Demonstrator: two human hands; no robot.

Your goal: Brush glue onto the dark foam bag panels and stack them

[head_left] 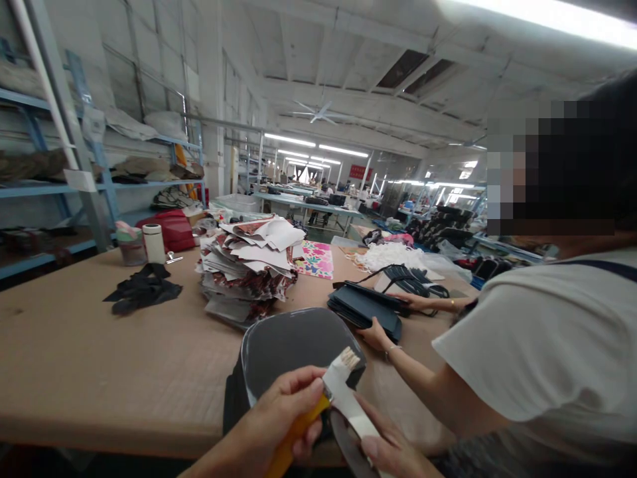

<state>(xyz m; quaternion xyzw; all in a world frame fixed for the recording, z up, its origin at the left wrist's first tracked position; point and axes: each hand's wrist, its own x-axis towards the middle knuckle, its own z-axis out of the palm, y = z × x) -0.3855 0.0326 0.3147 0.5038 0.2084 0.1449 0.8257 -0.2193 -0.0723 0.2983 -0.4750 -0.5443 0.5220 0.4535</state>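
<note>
My left hand (pixel 286 415) is closed around a brush (pixel 286 448) with a yellow handle. White tape covers the part below its pale bristles, which show at the top end. In my right hand (pixel 393 445) is a roll of white tape (pixel 346 438). A strip runs from that roll up to the brush, and both hands are close together at the brush head. Just beyond them lies a stack of dark grey rounded panels (pixel 298 342) with a pale line along the edge. The lower parts of both hands are cut off by the frame.
A person (pixel 537 345) at my right holds dark blue folded pieces (pixel 365 309) on the brown table (pixel 124 372). Behind the panels rises a tall pile of white and red-brown sheets (pixel 253 265). Black strips (pixel 144 289), a pale bottle (pixel 153 242) and a red bag (pixel 172 230) sit left.
</note>
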